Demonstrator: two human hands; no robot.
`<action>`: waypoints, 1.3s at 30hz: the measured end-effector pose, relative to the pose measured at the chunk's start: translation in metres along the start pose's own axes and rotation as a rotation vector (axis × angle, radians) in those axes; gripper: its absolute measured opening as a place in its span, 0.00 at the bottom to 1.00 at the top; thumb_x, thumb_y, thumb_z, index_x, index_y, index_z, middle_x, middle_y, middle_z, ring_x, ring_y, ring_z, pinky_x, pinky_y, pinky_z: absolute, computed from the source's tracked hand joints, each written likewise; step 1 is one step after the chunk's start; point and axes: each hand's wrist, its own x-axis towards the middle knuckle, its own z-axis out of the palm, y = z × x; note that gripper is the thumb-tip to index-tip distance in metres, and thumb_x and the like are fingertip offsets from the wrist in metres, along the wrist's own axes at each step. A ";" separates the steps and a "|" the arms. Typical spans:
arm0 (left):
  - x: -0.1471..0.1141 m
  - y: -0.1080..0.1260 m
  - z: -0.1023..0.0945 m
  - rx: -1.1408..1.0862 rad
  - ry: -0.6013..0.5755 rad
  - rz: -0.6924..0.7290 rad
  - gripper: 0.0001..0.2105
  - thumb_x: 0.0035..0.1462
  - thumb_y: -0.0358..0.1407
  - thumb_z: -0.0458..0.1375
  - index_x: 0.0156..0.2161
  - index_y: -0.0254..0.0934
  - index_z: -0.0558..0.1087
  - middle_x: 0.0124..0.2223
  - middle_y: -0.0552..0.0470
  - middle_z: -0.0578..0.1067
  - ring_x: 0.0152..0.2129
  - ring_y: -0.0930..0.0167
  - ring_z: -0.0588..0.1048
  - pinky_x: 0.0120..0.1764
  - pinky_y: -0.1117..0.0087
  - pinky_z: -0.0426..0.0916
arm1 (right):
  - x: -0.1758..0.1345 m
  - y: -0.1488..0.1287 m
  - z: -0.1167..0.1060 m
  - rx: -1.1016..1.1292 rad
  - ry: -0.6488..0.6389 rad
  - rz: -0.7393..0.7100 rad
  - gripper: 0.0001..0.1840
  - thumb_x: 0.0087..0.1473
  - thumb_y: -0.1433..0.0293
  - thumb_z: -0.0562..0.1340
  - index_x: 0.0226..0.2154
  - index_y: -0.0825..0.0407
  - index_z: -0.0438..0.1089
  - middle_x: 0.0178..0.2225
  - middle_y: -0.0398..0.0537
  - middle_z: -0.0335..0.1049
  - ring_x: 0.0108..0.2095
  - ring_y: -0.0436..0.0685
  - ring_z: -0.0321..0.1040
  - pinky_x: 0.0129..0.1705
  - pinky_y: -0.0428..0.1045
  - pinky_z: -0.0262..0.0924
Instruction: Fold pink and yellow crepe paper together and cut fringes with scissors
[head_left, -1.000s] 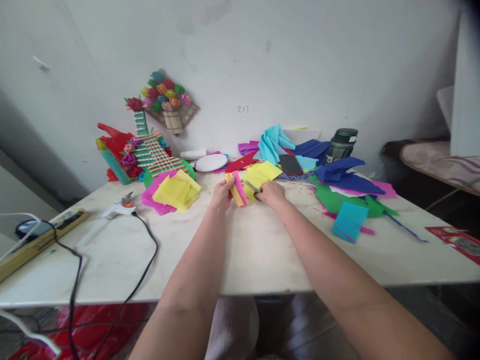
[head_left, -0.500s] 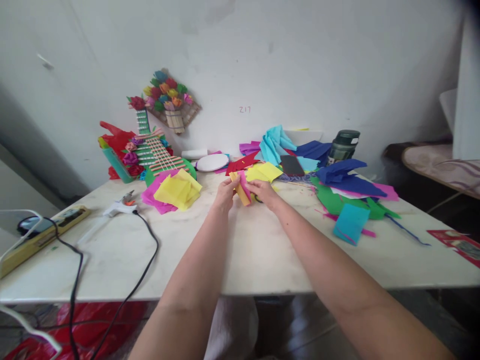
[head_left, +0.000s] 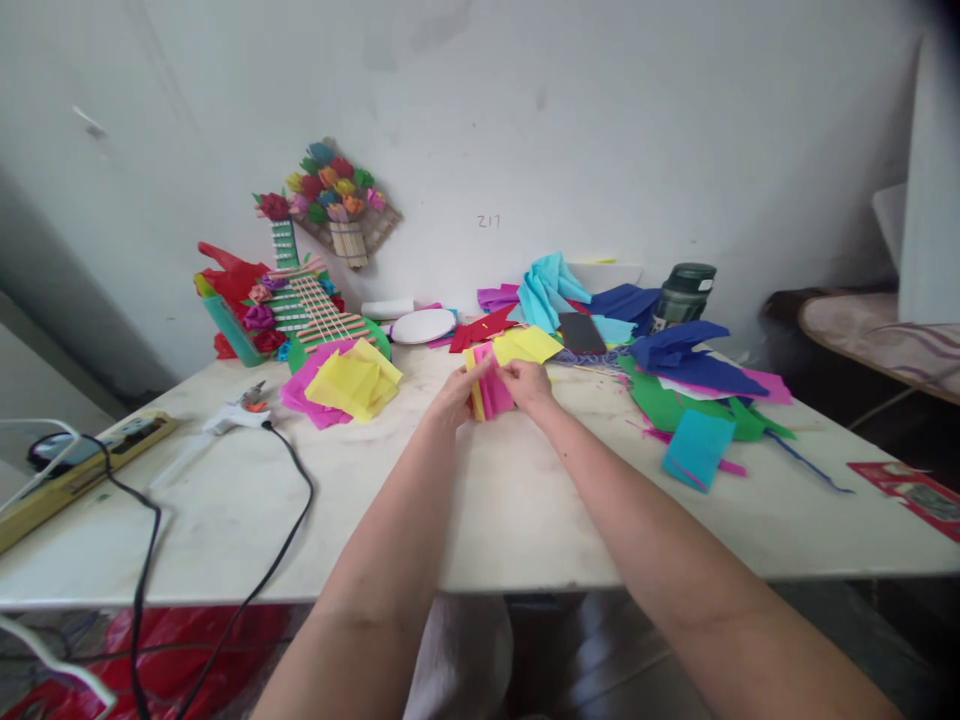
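Observation:
A folded piece of pink and yellow crepe paper is held between both hands above the middle of the table. My left hand is closed on its yellow left side, the thumb lying over the top. On the pink right side, my right hand pinches the edge. Just behind the hands lies a flat yellow paper sheet. To the left, yellow crepe sheets rest on magenta sheets.
A white glue gun with a black cord lies left, near a power strip. Craft guitars with paper flowers stand behind. A phone, a dark bottle, blue paper and a cyan piece are right.
The folded paper has been spread wider, showing more pink between my hands. My right hand has shifted slightly. The whole view has moved a little.

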 end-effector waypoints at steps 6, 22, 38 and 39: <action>-0.001 0.002 -0.001 0.010 0.109 -0.027 0.14 0.34 0.32 0.66 0.30 0.32 0.71 0.22 0.51 0.74 0.23 0.68 0.75 0.28 0.70 0.68 | -0.001 0.000 0.001 -0.049 0.060 -0.025 0.12 0.46 0.64 0.57 0.19 0.52 0.68 0.19 0.42 0.66 0.23 0.50 0.58 0.26 0.45 0.50; 0.003 0.006 -0.010 -0.036 0.169 0.069 0.10 0.37 0.30 0.64 0.29 0.30 0.72 0.22 0.51 0.73 0.18 0.73 0.71 0.24 0.73 0.66 | 0.008 0.011 0.004 0.207 0.202 0.060 0.12 0.46 0.63 0.54 0.23 0.53 0.68 0.22 0.44 0.66 0.26 0.53 0.61 0.32 0.47 0.55; 0.006 0.005 -0.012 0.168 0.169 0.151 0.16 0.41 0.46 0.62 0.25 0.32 0.70 0.20 0.54 0.70 0.17 0.76 0.68 0.22 0.75 0.59 | 0.002 0.000 -0.008 -0.118 0.223 0.160 0.20 0.54 0.59 0.52 0.21 0.52 0.70 0.22 0.46 0.68 0.25 0.52 0.57 0.27 0.47 0.45; 0.007 0.004 -0.013 0.198 0.187 0.176 0.16 0.42 0.45 0.62 0.24 0.32 0.69 0.19 0.55 0.69 0.17 0.77 0.67 0.21 0.76 0.58 | 0.001 -0.001 -0.008 -0.137 0.221 0.168 0.20 0.54 0.58 0.52 0.22 0.52 0.70 0.23 0.47 0.68 0.25 0.52 0.57 0.26 0.47 0.44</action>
